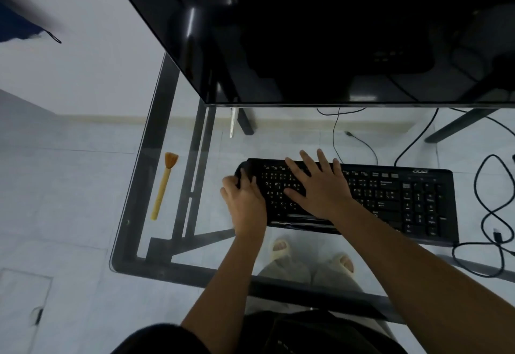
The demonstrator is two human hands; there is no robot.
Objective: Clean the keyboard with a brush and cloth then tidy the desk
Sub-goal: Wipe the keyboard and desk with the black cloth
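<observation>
Left grip: the left hand [246, 203] lies at the left end of the keyboard [390, 194], fingers curled over its rounded left edge, which looks like a hold on that end; the fingertips are a little blurred, so how firm the hold is I cannot tell.
Right grip: the right hand [320, 186] is flat and wide open, fingers spread, palm down on the keys of the left half of the keyboard; it grasps nothing.
Keyboard: black, with white letters; it lies on the glass bench [172, 253], nearer the front edge than the back, and a little slanted, so that its right end is closer to the front edge.
Brush: the brush [164, 186] has a pale wooden handle and orange bristles; it lies flat near the left edge of the bench, bristles pointing to the back, well apart from the keyboard and from both hands.
Cloth: I see none for certain.
Monitor: a big dark monitor [334, 33] stands at the back of the bench, above the keyboard.
Cables: black cables [493, 214] lie in loops at the right side of the bench, just beside the right end of the keyboard.
Under the glass: the person's feet in pale slippers [281, 247] on a light tiled floor [55, 186].
</observation>
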